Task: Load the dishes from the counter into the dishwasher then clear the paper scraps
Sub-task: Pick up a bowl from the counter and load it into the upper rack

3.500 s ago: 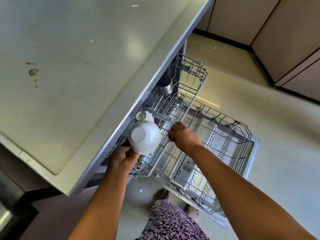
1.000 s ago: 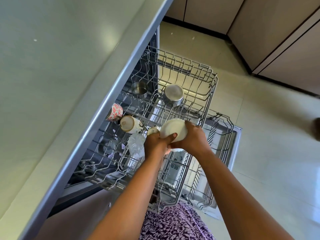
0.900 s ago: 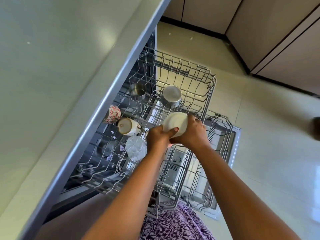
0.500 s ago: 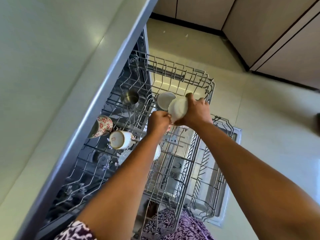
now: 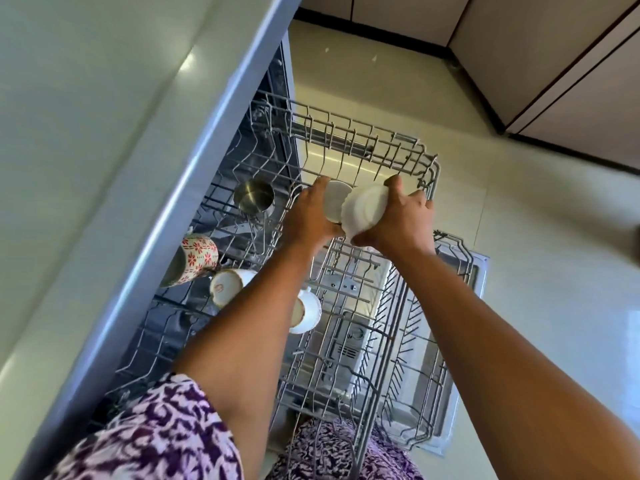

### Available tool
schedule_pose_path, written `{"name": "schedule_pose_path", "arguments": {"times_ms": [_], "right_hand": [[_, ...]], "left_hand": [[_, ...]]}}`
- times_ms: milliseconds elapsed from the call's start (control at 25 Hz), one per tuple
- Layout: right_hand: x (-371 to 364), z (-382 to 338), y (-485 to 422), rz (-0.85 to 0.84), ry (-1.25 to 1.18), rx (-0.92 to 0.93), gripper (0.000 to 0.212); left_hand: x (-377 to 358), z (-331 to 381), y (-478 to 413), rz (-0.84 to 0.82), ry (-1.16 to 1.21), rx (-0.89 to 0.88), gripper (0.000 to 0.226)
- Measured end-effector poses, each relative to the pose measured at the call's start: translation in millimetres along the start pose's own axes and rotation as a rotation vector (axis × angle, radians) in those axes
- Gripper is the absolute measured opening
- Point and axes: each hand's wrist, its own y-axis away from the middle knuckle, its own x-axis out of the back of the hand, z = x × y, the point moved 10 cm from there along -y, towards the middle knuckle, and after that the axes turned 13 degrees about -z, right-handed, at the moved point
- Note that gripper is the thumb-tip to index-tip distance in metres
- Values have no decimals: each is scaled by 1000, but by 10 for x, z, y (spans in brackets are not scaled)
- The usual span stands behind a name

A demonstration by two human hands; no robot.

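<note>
Loading partly done: left of centre, patterned mug (image 5: 198, 255), white cups (image 5: 225, 286) and steel cup (image 5: 254, 199) sit in the upper rack (image 5: 349, 142). Above them at centre, right hand (image 5: 398, 225) grasps a tilted white bowl (image 5: 364, 211) over the rack's far end; left hand (image 5: 307, 220) grips a second pale bowl (image 5: 334, 201) touching it. No paper scraps in view; red cup-base mark unreadable.

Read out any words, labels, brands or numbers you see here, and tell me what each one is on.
No text can be read.
Red mark on the base of the white cup: too blurred to read.
Markings on the dishwasher door panel: too small to read.
</note>
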Motion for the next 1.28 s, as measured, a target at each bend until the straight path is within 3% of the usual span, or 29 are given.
{"name": "schedule_pose_path", "arguments": {"times_ms": [120, 240, 480, 760, 1000, 1080, 1160, 1240, 1280], "right_hand": [[71, -5, 21, 8, -129, 7, 96], [99, 5, 2, 16, -192, -7, 96], [-361, -46, -150, -113, -37, -22, 98], [-522, 86, -281, -121, -140, -6, 101], [-584, 98, -243, -148, -82, 30, 109], [-428, 59, -90, -61, -130, 63, 105], [-176, 53, 211, 142, -198, 120, 89], [-38, 230, 569, 331, -302, 94, 78], [-82, 383, 706, 348, -378, 43, 76]], "left_hand": [[254, 20, 75, 128, 16, -69, 100], [423, -188, 154, 179, 139, -29, 98], [216, -462, 33, 30, 192, 121, 105], [158, -360, 15, -39, 43, 94, 118], [176, -297, 106, 7, -40, 56, 115], [244, -248, 242, 96, -17, 39, 109], [282, -129, 475, 205, 19, 8, 99], [185, 46, 736, 236, 71, -29, 94], [72, 163, 875, 211, 86, -57, 95]]}}
